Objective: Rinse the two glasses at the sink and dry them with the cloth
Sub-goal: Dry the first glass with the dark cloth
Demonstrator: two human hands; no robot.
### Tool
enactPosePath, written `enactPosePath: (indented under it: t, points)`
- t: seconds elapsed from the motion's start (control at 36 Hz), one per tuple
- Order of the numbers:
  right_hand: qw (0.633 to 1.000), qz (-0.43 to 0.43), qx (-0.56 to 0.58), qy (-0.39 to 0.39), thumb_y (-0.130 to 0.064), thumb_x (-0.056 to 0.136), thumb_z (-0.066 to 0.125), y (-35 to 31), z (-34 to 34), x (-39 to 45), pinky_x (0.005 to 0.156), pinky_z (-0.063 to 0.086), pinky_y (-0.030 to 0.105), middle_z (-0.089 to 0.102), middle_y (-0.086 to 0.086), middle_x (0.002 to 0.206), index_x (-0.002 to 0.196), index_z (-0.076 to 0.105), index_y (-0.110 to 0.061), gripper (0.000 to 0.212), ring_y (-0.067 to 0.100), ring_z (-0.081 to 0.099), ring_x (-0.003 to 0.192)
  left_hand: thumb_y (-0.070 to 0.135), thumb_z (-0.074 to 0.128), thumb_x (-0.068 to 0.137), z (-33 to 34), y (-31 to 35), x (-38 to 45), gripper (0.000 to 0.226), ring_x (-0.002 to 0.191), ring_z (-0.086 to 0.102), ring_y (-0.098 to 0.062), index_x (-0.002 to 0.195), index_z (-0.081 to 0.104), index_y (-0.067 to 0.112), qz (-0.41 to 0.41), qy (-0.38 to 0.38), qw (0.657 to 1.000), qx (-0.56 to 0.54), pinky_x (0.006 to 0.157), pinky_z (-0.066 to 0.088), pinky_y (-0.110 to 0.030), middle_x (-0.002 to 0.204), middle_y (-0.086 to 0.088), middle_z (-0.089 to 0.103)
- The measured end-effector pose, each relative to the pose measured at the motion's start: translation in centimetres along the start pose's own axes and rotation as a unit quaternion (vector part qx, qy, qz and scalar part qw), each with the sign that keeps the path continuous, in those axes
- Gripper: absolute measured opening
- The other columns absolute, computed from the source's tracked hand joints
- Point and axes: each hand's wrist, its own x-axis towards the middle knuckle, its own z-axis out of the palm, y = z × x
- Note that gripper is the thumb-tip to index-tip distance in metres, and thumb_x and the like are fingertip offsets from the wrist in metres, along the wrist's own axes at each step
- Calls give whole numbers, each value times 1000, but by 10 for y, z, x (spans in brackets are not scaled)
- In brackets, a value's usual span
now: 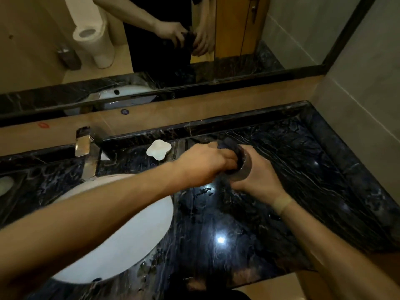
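My right hand (258,180) grips a clear glass (245,167) on its side above the dark marble counter, right of the sink. A dark cloth (230,146) is stuffed into the glass's mouth, and my left hand (204,164) is closed on the cloth with its fingers pushed into the glass. Part of the cloth sticks out above the rim. A second glass is not visible in this view.
The white oval sink (134,230) lies at the lower left with a chrome tap (85,148) behind it. A white soap dish (158,149) sits near the backsplash. A mirror (151,40) runs along the back, and a tiled wall (363,94) closes the right side.
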Motion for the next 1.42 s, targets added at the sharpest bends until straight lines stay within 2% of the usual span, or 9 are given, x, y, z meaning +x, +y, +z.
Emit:
enactPosePath:
  t: [0.25, 0.36, 0.5, 0.67, 0.86, 1.06, 1.19, 1.31, 1.42]
  points:
    - [952, -130, -212, 178, -5, 81, 72, 4, 12, -6, 90, 48, 45, 61, 18, 118, 128, 55, 0, 50, 38, 54, 106, 21, 83, 70, 32, 25, 19, 22, 79, 64, -10, 90, 74, 24, -287, 66, 888, -354, 68, 42, -20, 84, 8, 69]
    - [996, 29, -65, -55, -37, 58, 84, 6, -5, 4, 97, 45, 34, 57, -2, 129, 132, 46, -29, 83, 18, 52, 120, 17, 75, 77, 23, 16, 7, 20, 91, 64, -20, 97, 73, 20, -196, 23, 950, -243, 71, 46, -25, 97, 2, 69]
    - [898, 56, 184, -397, -8, 54, 92, 13, -35, 18, 107, 42, 27, 60, 0, 136, 136, 50, -25, 94, 17, 55, 127, 9, 63, 80, 8, 10, -5, 34, 94, 55, -28, 111, 69, 21, 59, -39, 994, -88, 62, 42, -31, 118, 4, 63]
    - [993, -12, -61, -96, -44, 52, 80, 1, -13, 9, 85, 49, 23, 66, -13, 114, 122, 50, -45, 76, 6, 61, 107, 16, 59, 86, 19, 2, -3, 39, 96, 57, -25, 122, 63, 30, -25, -4, 1000, -11, 58, 36, -30, 133, 13, 57]
    - [945, -133, -247, 170, -14, 80, 72, 7, 6, 5, 86, 51, 41, 63, 9, 115, 124, 58, -8, 47, 29, 53, 108, 17, 74, 77, 29, 22, 22, 22, 86, 66, -18, 98, 74, 19, -290, 51, 890, -349, 76, 53, -33, 91, -1, 72]
    - [992, 16, -75, -97, -28, 62, 89, 6, -24, 17, 82, 44, 20, 58, -15, 115, 131, 41, -37, 84, 8, 56, 107, 15, 78, 76, 17, 15, 18, 26, 89, 65, -20, 101, 75, 17, -241, 14, 907, -344, 78, 51, -31, 97, -6, 72]
    - [916, 91, 161, -356, -6, 53, 91, 8, -52, 30, 87, 48, 16, 69, -5, 121, 130, 55, -23, 87, 10, 65, 110, 14, 76, 79, 11, 15, 13, 26, 94, 62, -15, 104, 73, 17, -91, -18, 950, -299, 81, 47, -25, 107, 0, 68]
    - [964, 58, 29, -256, -22, 52, 93, 3, -37, 25, 72, 47, 8, 71, -25, 95, 107, 60, -33, 65, 4, 67, 91, 13, 75, 80, 23, 9, 11, 26, 99, 62, -20, 105, 73, 18, -121, -23, 958, -258, 85, 49, -33, 111, -1, 68]
    - [974, 22, -207, -89, -66, 53, 70, 0, -5, 13, 82, 52, 38, 65, -7, 112, 122, 50, -32, 79, 19, 62, 100, 16, 79, 75, 41, 10, 16, 24, 89, 65, -18, 98, 75, 17, -253, -25, 916, -312, 79, 52, -30, 98, -2, 72]
